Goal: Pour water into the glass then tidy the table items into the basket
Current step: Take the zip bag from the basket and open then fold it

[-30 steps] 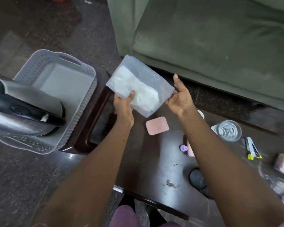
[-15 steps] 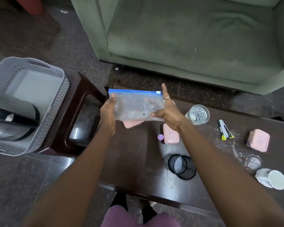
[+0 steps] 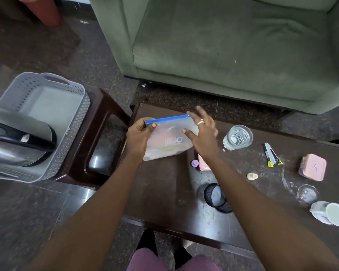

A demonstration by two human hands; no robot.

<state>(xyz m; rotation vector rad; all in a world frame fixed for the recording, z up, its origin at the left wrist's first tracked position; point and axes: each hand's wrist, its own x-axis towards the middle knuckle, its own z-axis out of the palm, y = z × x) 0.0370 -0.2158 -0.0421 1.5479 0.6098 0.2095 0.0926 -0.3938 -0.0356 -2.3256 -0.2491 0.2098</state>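
Zip bag (image 3: 169, 140), clear with blue seal strip, above the dark table (image 3: 164, 192): left hand (image 3: 138, 136) pinches its left top corner; right hand (image 3: 202, 132), fingers spread, thumb on its right side. Glass (image 3: 237, 137) of water right of the bag. Grey basket (image 3: 53, 98) left of the bag, on a side stand, holding a steel kettle (image 3: 18, 139). Pink box (image 3: 312, 167) far right of the bag.

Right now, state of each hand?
Left hand: closed on the clear zip bag with the blue seal strip.
Right hand: open, fingers spread, thumb touching the bag.
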